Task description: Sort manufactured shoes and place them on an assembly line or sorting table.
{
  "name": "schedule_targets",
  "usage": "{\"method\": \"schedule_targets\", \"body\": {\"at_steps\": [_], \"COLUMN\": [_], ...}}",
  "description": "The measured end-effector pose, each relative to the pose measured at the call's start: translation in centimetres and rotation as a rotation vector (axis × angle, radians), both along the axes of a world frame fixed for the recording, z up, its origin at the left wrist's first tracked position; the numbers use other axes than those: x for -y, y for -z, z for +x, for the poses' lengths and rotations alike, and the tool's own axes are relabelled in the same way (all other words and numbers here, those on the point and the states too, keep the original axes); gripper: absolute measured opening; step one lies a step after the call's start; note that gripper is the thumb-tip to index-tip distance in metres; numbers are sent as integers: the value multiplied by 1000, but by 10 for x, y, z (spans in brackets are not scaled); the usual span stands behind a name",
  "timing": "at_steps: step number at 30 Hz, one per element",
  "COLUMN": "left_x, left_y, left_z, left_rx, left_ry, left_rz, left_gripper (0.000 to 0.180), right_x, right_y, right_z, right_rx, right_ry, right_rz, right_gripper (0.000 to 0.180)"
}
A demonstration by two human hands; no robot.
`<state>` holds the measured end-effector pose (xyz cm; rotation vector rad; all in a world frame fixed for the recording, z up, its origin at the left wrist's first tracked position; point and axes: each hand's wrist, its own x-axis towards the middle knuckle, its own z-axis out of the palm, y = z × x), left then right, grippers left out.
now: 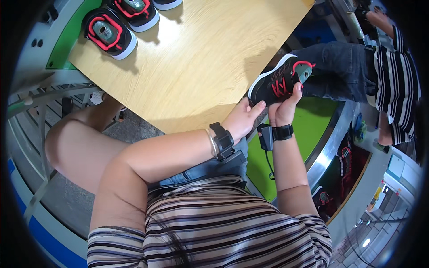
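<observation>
Between my two hands is a black sneaker (273,85) with red laces, a red collar edge and a white sole, held up off the table at its right edge. My left hand (240,117) grips the toe end, its thumb on the upper. My right hand (286,106) holds the shoe from beneath and along its side, with the thumb up by the collar; its other fingers are mostly hidden. A grey-green insert with a hole shows in the shoe's opening. Black devices are strapped to both my wrists.
A wooden-topped table (196,58) lies before me. At its far left stand several similar shoes, including a black and red sneaker (108,33). Beside me on the right runs a green surface (308,129) with a metal edge. Another person (348,67) in a striped shirt stands close by.
</observation>
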<state>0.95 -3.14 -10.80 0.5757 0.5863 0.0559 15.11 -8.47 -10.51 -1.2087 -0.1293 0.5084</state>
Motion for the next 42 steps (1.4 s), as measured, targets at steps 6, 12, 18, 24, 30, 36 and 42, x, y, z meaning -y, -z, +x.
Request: {"method": "schedule_targets", "body": {"at_steps": [6,12,18,24,30,36,42], "left_x": [6,1,9,3,-4,-8,-31], "left_y": [-13,-7,5,-2,4,-16,-54], "left_z": [-4,-5,-1,-2,1,-17,-39], "left_rx": [35,-45,41,6,-23,-68,173], "left_ry": [-184,-84,-147,-73,-4,96,-74], "left_rz": [16,62,-1,-84,41,292,524], "left_gripper": [41,45,52,52,46,41,54], "right_x": [2,-3,-10,-25,-21,14,7], "right_y": [13,0,-18,-29,-11,-8,-45], "right_z": [-22,-41,-55,-59,-37,-43,-73], "right_rx": [-45,54,143,350,120,-182,-78], "right_ry": [142,289,341,330,311,190,46], "right_rz": [61,-6,-57,-242,-99,216,339], "right_gripper": [61,58,65,77,66,64,67]}}
